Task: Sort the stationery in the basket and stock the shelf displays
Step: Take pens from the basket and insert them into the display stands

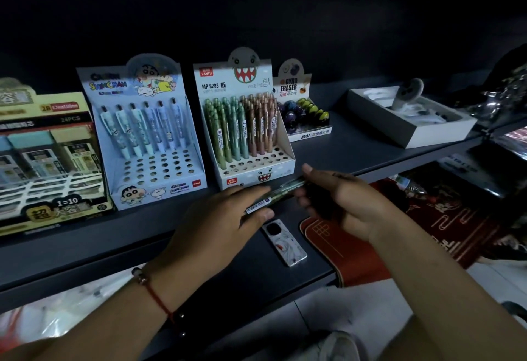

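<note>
Holding one green pen (275,195) with both hands, just in front of the monster pen box (258,174) on the dark shelf (356,147). Pinching the label end with the left hand (219,226), fingers pressed together. Gripping the other end with the right hand (342,201), fingers curled around it. Sitting beside the blue pen box (154,181).

Shelf (356,149): dark grey. Left display box (148,135), centre left of frame: pale blue with cartoon figures, holding blue patterned pens. Middle display box (256,161): white with a red, toothed mouth motif; pens in green, teal and brown. Eraser box (299,109): purple and yellow-black balls. Far-left carton (42,161): yellow-green. Tray (410,124), upper right: white. Wrist cord (155,298), lower left: red. Held pen (273,195): green patterned, barcode label.
</note>
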The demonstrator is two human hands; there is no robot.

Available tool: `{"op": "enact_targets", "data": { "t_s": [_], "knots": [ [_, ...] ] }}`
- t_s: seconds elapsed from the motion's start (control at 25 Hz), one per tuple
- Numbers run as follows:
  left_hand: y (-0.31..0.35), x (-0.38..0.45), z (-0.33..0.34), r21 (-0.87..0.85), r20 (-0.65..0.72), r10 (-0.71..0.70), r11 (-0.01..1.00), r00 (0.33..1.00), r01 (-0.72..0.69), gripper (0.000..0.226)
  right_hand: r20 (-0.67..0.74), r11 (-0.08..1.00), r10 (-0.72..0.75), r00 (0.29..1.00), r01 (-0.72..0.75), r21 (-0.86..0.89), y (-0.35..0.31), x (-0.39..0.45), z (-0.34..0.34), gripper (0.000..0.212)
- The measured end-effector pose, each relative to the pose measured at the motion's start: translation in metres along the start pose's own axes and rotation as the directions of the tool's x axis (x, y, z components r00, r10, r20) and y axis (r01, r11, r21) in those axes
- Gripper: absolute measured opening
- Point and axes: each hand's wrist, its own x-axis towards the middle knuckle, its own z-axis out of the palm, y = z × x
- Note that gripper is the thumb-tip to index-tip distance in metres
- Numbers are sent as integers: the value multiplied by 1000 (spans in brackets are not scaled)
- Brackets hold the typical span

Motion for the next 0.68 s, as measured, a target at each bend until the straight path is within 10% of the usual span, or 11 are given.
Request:
{"op": "enact_targets", "data": {
  "t_s": [0.68],
  "knots": [
    [-2, -7, -5, -105, -55, -95, 991, 994, 88, 44, -38, 976, -25, 999, 33, 215, 0, 14, -5, 20]
  ]
}}
